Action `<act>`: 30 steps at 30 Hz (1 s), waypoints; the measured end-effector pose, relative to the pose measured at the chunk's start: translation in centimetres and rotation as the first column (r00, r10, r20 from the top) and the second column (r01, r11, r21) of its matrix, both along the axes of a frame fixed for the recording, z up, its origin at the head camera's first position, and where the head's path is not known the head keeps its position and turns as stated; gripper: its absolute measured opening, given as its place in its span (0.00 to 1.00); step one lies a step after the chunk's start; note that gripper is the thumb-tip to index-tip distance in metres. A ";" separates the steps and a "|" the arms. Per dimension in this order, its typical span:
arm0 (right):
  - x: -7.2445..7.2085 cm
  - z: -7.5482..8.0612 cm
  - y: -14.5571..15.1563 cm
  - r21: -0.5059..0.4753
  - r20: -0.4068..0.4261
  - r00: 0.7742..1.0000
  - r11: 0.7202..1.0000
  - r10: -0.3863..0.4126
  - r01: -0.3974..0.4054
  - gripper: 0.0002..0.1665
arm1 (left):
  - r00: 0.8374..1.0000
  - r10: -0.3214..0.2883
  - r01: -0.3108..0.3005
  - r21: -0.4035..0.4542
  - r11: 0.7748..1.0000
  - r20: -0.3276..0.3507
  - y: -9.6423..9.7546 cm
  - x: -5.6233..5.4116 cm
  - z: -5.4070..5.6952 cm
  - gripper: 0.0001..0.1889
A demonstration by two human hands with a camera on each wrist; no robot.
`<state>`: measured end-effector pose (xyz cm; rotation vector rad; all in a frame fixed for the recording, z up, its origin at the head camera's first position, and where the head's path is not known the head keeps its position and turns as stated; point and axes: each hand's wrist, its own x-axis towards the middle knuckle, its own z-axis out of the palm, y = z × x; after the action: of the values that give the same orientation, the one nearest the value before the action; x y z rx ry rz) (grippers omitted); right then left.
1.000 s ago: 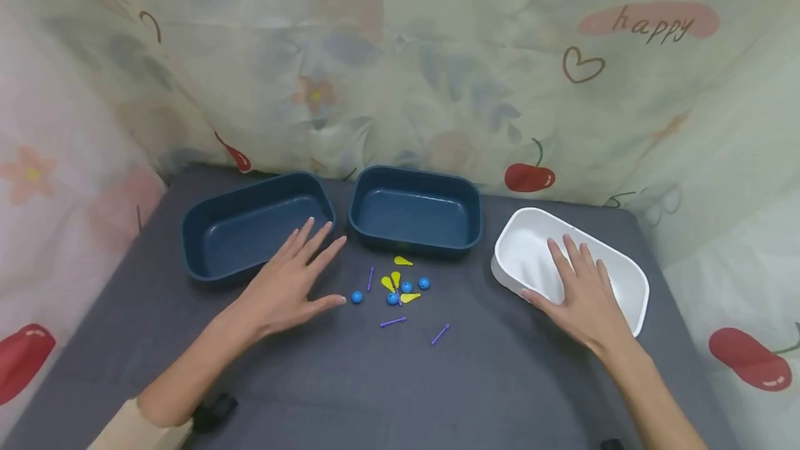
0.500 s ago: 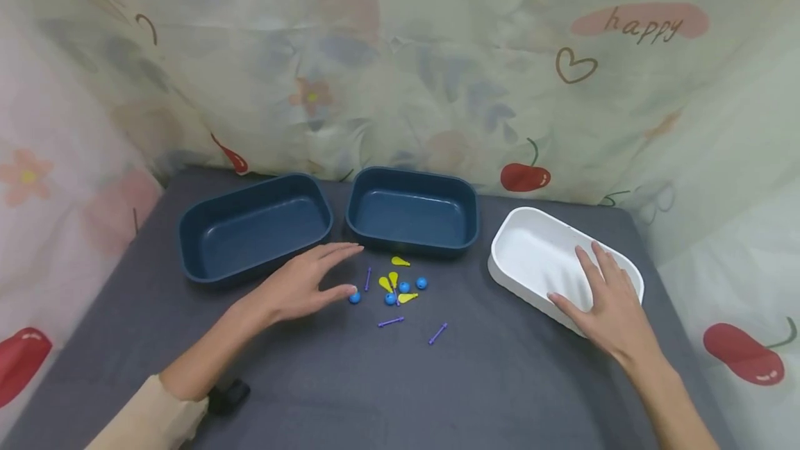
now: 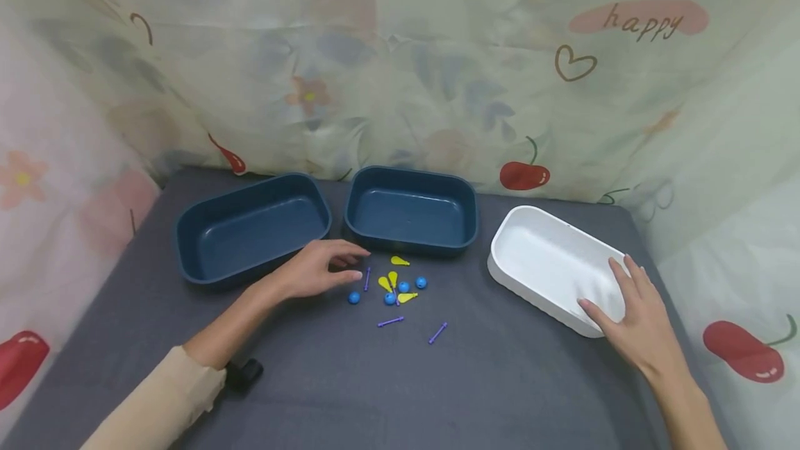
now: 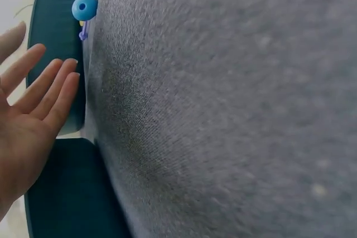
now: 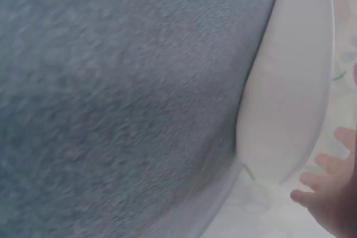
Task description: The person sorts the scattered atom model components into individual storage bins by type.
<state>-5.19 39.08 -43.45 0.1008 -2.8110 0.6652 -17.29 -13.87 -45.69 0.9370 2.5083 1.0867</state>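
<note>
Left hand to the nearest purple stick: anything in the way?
Nothing visible. In the head view, the left hand has its fingertips close beside the purple stick. The nearest blue bead lies on the person's side of the thumb, off that line.

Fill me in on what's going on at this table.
A person's left hand hovers beside loose blue beads, yellow pieces and purple sticks on the gray table. The right hand is at the near right end of the white tray. Neither hand holds anything. Two dark blue trays stand farther back.
</note>
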 end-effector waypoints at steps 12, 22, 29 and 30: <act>1.0 -1.2 1.3 -0.056 0.035 0.999 0.998 -0.030 0.032 0.51 | 0.987 -0.107 0.097 0.089 0.991 0.121 0.9 -1.3 -0.7 0.20; 1.5 -2.2 1.8 -0.087 0.027 0.999 0.995 -0.043 0.045 0.50 | 0.996 -0.085 0.085 0.016 0.996 0.011 1.4 -2.0 -1.7 0.16; 2.1 -2.5 2.1 -0.113 0.098 0.988 0.985 -0.120 0.131 0.52 | 0.996 -0.067 0.065 -0.042 0.997 -0.055 2.0 -2.1 -1.8 0.11; 2.2 -2.5 2.1 -0.113 0.115 0.986 0.984 -0.124 0.137 0.51 | 0.996 -0.063 0.060 -0.050 0.997 -0.061 2.1 -2.1 -1.8 0.11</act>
<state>-3.02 41.19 -45.98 -0.1449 -2.8399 0.8304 -19.37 -11.79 -47.48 1.0421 2.5254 0.9887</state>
